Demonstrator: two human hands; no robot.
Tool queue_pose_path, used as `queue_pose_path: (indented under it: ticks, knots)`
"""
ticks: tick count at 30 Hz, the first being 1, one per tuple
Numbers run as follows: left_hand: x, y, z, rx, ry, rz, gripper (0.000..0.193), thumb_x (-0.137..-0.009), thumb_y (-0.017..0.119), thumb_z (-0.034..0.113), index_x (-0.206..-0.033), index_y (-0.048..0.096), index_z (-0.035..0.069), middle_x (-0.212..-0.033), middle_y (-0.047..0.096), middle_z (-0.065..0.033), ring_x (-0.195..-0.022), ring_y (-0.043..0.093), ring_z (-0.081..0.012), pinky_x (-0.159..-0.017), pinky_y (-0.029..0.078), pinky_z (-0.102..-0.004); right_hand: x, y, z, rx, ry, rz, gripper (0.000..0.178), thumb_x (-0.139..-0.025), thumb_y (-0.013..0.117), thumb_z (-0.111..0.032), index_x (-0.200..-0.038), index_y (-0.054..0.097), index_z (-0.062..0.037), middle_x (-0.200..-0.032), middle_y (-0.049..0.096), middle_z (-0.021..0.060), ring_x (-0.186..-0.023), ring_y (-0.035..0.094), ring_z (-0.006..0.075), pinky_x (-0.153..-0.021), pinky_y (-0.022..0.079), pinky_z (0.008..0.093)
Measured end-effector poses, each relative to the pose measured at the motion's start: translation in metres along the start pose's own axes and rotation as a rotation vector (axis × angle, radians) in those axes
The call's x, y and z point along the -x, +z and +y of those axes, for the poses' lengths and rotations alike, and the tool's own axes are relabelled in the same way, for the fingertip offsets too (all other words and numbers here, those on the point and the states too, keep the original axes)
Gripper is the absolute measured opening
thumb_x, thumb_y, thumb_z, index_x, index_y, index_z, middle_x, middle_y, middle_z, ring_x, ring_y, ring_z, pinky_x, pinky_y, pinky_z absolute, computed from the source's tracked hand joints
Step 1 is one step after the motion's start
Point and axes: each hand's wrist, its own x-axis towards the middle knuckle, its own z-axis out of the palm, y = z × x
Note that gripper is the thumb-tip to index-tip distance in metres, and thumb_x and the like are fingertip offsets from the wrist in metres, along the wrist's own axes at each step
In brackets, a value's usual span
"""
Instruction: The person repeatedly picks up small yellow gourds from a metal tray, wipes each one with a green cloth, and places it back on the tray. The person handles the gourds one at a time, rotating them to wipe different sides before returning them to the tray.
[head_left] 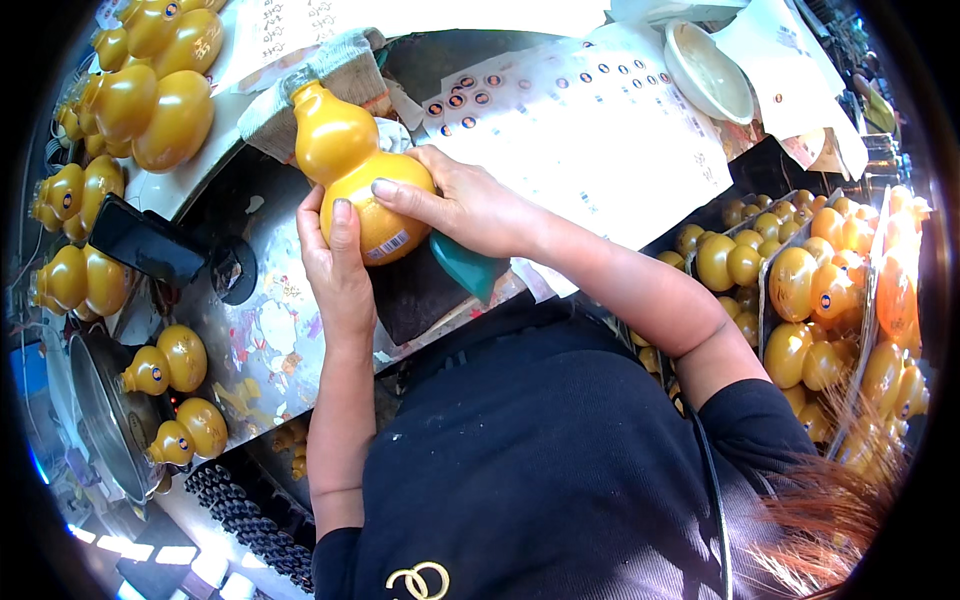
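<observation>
Between both hands I hold a glossy yellow gourd (345, 150), tilted with its narrow neck toward the upper left. A small barcode label sits low on its wide bulb. My left hand (338, 250) wraps the bulb's left side, thumb up against it. From the right, my right hand (460, 205) grips the bulb, its thumb lying across the surface near the label. Below the gourd are a dark pad (405, 300) and a green piece (466, 268). A folded grey cloth (270, 120) lies behind the neck.
Sheets of round stickers (570, 110) cover the table's far right, beside a white bowl (708, 72). A phone (147, 240) stands on the left near more gourds (180, 120). Divided crates of gourds (760, 260) are at the right. A metal basin (100, 410) is at lower left.
</observation>
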Motion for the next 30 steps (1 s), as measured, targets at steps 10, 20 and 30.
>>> queue_pose_path:
  ticks: [10, 20, 30]
  knots:
    - [0.000, -0.001, -0.005, -0.039, 0.022, 0.028, 0.060, -0.098, 0.040, 0.048, -0.130, 0.040, -0.003, -0.121, 0.052, -0.0152, -0.111, 0.052, -0.0200, -0.098, 0.039, -0.0324, 0.007, 0.001, -0.003, -0.027, -0.030, 0.054, 0.085, -0.090, 0.035, -0.069, -0.132, 0.040, 0.0045, -0.115, 0.058, 0.0274, -0.113, 0.057, 0.0372, -0.097, 0.043, 0.0395]
    - [0.005, -0.005, -0.004, -0.196, 0.113, -0.063, 0.078, -0.092, 0.047, 0.058, -0.140, 0.031, -0.001, -0.132, 0.045, -0.0152, -0.123, 0.045, -0.0236, -0.105, 0.034, -0.0343, 0.011, 0.005, 0.010, -0.027, -0.194, 0.150, 0.080, -0.088, 0.054, -0.060, -0.137, 0.039, 0.0013, -0.111, 0.060, 0.0195, -0.101, 0.061, 0.0265, -0.085, 0.049, 0.0339]
    - [0.003, -0.015, -0.008, -0.062, 0.038, -0.182, 0.073, -0.095, 0.040, 0.056, -0.142, 0.026, 0.002, -0.137, 0.041, -0.0145, -0.128, 0.041, -0.0228, -0.108, 0.029, -0.0360, 0.011, -0.007, 0.010, -0.368, -0.086, -0.031, 0.085, -0.084, 0.062, -0.058, -0.143, 0.035, -0.0037, -0.094, 0.059, 0.0081, -0.071, 0.059, 0.0095, -0.070, 0.049, 0.0238]
